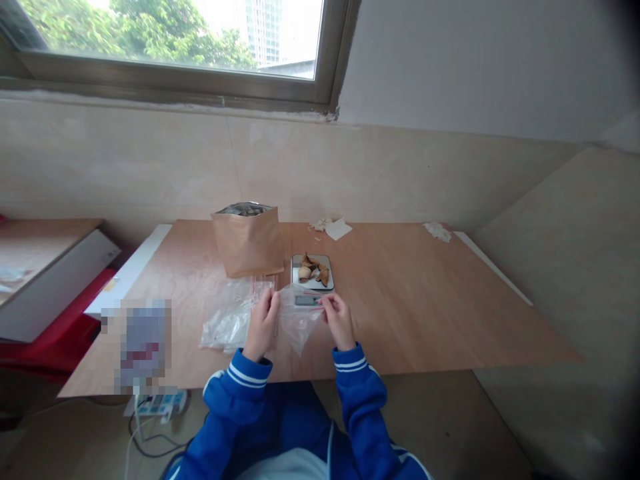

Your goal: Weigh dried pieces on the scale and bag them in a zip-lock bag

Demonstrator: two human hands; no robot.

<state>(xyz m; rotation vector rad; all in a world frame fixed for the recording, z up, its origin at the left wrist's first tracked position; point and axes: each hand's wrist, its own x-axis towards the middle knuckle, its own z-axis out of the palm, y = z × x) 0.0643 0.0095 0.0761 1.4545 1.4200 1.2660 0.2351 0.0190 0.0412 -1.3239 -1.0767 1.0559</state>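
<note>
Between my two hands hangs a clear zip bag (299, 327) with a red line along its top. My left hand (263, 322) pinches its left side, and my right hand (339, 319) pinches the right edge near the red line. Just beyond, a small kitchen scale (296, 283) bears several brown dried pieces (314, 269), perhaps dried mushrooms. Its dark display (306, 301) shows through the bag. Beside my left hand lies a pile of clear zip bags (227, 323).
A brown stand-up pouch (249, 243), its top open, stands behind the bag pile. White paper scraps (339, 229) lie at the table's back edge, with a crumpled white piece (438, 231) farther right. A blurred-out item (145, 343) lies front left, above a power strip (160, 403) with cables.
</note>
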